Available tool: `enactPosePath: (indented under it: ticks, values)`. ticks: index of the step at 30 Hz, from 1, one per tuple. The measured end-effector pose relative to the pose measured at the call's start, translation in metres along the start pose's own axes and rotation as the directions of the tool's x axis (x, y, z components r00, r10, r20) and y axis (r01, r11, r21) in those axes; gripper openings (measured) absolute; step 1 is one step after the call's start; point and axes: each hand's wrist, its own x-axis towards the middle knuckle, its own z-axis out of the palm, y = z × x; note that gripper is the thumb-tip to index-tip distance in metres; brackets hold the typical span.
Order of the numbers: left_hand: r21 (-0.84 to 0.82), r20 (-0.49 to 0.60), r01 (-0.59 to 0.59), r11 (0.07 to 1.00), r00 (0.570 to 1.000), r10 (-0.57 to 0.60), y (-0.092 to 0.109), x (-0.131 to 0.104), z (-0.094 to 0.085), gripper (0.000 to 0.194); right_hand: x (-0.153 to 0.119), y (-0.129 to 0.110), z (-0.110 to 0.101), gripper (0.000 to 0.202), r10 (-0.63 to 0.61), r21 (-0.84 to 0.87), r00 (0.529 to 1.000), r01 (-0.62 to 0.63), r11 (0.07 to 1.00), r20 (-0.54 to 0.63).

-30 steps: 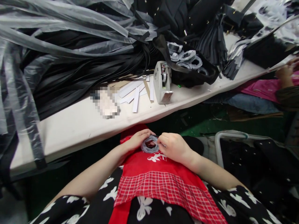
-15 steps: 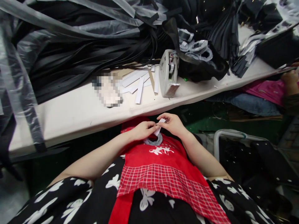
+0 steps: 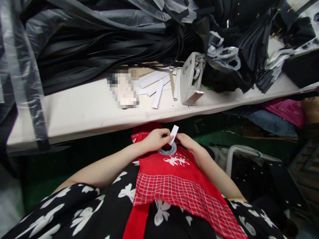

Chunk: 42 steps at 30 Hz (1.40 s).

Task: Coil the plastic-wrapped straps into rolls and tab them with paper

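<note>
- Progress, done: the grey coil is gathered into a ring, and a white strip is in hand at its upper edge.
- Progress, open: the visible length of the strip stands straight and is not wrapped round the ring; whether its lower end is fixed there cannot be told.
- Stock: several other coils sit in the black bag on the table; loose paper strips lie there as well, left of the dispenser.
- Left hand: narrow grip, thumb and finger pinching the strip, whose free end points up and away from the body.
- Right hand: just beside the strip, on its right; the fingertips are partly hidden, so whether they hold anything cannot be told.
- Position of coil: against the front of the red apron, below the left thumb and between the two hands, nearer the body than the strip's free end. Its upper part is covered by the left hand and strip.
</note>
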Motion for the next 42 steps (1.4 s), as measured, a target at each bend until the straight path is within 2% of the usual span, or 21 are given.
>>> enactPosePath:
  ticks: [3,5,8,10,13,16,18,22,25,30,33,37,39,42]
  values:
    - [-0.024,0.007,-0.013,1.000,1.000,0.013,0.009,-0.008,-0.002,0.024,-0.002,0.003,0.014,0.028,-0.004,0.175,1.000,0.004,0.985,0.002]
    - [-0.013,-0.006,-0.043,0.999,0.999,0.043,0.012,-0.012,-0.003,0.026,-0.004,-0.001,0.020,0.028,-0.072,0.170,0.995,0.083,0.982,-0.068]
    - [0.071,-0.105,-0.113,0.991,0.987,0.120,0.012,-0.017,-0.003,0.025,-0.010,-0.009,0.024,0.025,-0.261,-0.007,0.948,0.264,0.965,-0.182]
    - [0.125,-0.162,-0.116,0.985,0.977,0.136,0.010,-0.018,-0.002,0.024,-0.017,-0.014,0.027,0.025,-0.378,-0.178,0.902,0.344,0.922,-0.208]
    - [0.132,-0.153,-0.064,0.989,0.985,0.085,0.005,-0.018,0.002,0.023,-0.027,-0.018,0.033,0.028,-0.495,-0.376,0.841,0.395,0.838,-0.220]
    - [0.110,-0.136,-0.032,0.993,0.990,0.047,0.005,-0.017,0.007,0.026,-0.034,-0.019,0.039,0.026,-0.568,-0.484,0.789,0.412,0.772,-0.234]
    - [0.098,-0.127,-0.031,0.995,0.991,0.044,0.006,-0.018,0.009,0.028,-0.034,-0.017,0.039,0.025,-0.574,-0.499,0.783,0.407,0.765,-0.240]
    - [0.071,-0.118,-0.034,0.997,0.992,0.043,0.008,-0.019,0.012,0.027,-0.029,-0.011,0.035,0.023,-0.497,-0.368,0.829,0.392,0.843,-0.256]
    - [0.027,-0.104,-0.010,1.000,0.994,0.013,0.007,-0.018,0.013,0.025,-0.028,-0.010,0.033,0.022,-0.484,-0.324,0.835,0.396,0.859,-0.263]
    - [-0.016,-0.086,0.016,1.000,0.996,-0.018,0.008,-0.019,0.012,0.023,-0.035,-0.015,0.036,0.021,-0.564,-0.438,0.765,0.411,0.800,-0.311]
    - [-0.026,-0.091,0.015,1.000,0.996,-0.018,0.010,-0.019,0.013,0.022,-0.038,-0.017,0.038,0.021,-0.583,-0.441,0.726,0.416,0.795,-0.366]
    - [-0.025,-0.124,0.008,1.000,0.992,-0.011,0.012,-0.018,0.016,0.023,-0.038,-0.017,0.038,0.019,-0.586,-0.393,0.716,0.449,0.803,-0.379]
    - [-0.023,-0.136,0.005,1.000,0.991,-0.008,0.012,-0.017,0.016,0.022,-0.038,-0.018,0.036,0.018,-0.580,-0.360,0.730,0.464,0.809,-0.362]
    - [-0.036,-0.141,0.015,0.999,0.990,-0.020,0.014,-0.016,0.017,0.018,-0.038,-0.021,0.028,0.021,-0.514,-0.231,0.806,0.462,0.856,-0.292]
